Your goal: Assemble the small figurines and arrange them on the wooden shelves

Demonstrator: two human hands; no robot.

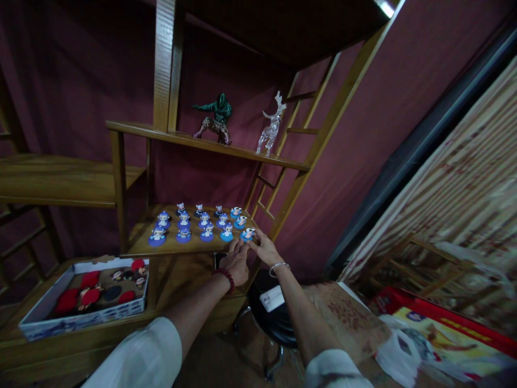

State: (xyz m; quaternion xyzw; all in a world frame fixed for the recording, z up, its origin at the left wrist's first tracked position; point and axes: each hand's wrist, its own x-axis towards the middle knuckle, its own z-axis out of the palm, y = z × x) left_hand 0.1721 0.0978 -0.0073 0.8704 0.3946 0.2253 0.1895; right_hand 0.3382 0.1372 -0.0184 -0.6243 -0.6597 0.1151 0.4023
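At the right front corner of a low wooden shelf [139, 245], my right hand [266, 250] has its thumb and fingers closed around a small figurine on a blue round base [247, 235]. My left hand [236, 264] is just left of it at the shelf's front edge. Its fingers are bent and close together, with the tips partly hidden, so anything in them cannot be made out. Several similar figurines stand in rows: a purple-based figurine [156, 236] at the front left, a blue-based figurine [226, 232] beside my left fingers, and a dark-based figurine [199, 210] at the back.
An open cardboard box [84, 325] with red-based figurines sits lower left. Above, a shelf [137, 129] bears a green-hooded crouching figure [220, 117] and a clear deer statue [272, 125]. A black stool [278, 328] stands below my right arm, near a plastic bag [398, 358].
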